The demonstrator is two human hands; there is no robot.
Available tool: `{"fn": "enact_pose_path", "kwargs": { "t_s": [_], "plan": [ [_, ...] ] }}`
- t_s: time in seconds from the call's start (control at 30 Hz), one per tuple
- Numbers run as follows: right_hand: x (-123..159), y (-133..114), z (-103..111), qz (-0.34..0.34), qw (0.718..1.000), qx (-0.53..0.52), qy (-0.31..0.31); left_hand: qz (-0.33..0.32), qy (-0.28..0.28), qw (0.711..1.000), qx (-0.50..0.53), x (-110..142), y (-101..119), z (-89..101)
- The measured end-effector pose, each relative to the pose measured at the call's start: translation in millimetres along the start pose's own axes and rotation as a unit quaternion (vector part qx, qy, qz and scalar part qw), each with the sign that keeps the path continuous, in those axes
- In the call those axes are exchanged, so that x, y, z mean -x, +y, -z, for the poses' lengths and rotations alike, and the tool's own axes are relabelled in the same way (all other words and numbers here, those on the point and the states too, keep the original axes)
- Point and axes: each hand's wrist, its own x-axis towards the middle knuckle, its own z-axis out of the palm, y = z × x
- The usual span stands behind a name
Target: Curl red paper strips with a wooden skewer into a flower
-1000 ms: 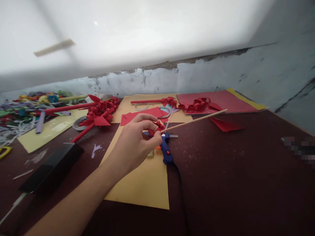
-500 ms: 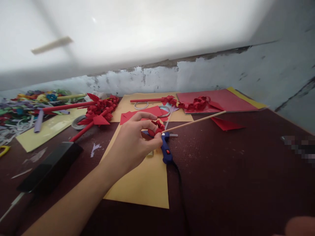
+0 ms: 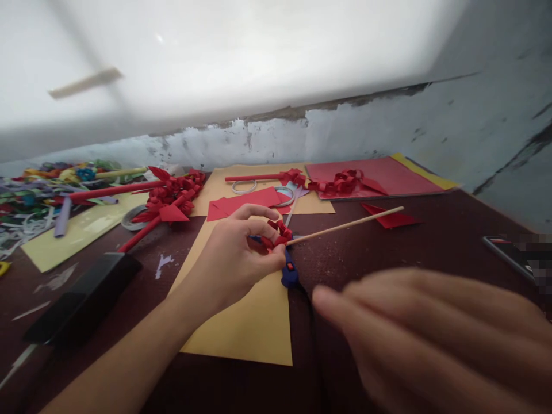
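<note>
My left hand [image 3: 230, 259] is closed in a pinch around a small red paper flower [image 3: 282, 233] made of curled strips. A thin wooden stick [image 3: 349, 225] extends from its fingertips to the right, tilted slightly up. Behind and just below the fingers lies a blue glue gun [image 3: 290, 273] with a red switch, its upper part hidden by the hand. My right hand [image 3: 431, 339] is large and blurred at the lower right, apart from the flower. I see no object in it, but the blur and angle hide how its fingers are set.
Yellow paper [image 3: 241, 333] lies under the left hand. Red paper pieces [image 3: 245, 201], tape rolls [image 3: 244, 186] and red paper-flower stems [image 3: 172, 198] are farther back. Colourful paper strips [image 3: 30, 195] are heaped at left, near a black box-like device [image 3: 81, 305]. A phone [image 3: 509, 256] rests at right.
My right hand has come in from the lower right corner toward the middle. The left hand still holds the flower and stick, which have shifted slightly; the view has turned a little.
</note>
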Motion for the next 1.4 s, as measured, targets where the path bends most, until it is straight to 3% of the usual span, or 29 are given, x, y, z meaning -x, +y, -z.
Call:
{"fn": "enact_pose_path", "kwargs": {
  "t_s": [0.1, 0.3, 0.67, 1.4],
  "plan": [
    [-24, 24, -8, -0.029, 0.998, 0.061, -0.02, -0.008, -0.047, 0.999, -0.001, 2, 4, -1.1],
    [-14, 36, -25, -0.032, 0.997, -0.007, -0.073, -0.026, -0.11, 0.994, 0.001, 5, 6, -0.1],
    [-11, 31, -28, -0.044, 0.997, -0.003, -0.059, -0.054, -0.11, 0.992, -0.011, 6, 5, -0.2],
    [-11, 26, -24, -0.011, 1.0, -0.018, -0.011, -0.017, -0.144, 0.988, 0.047, 6, 10, -1.2]
  ]
}}
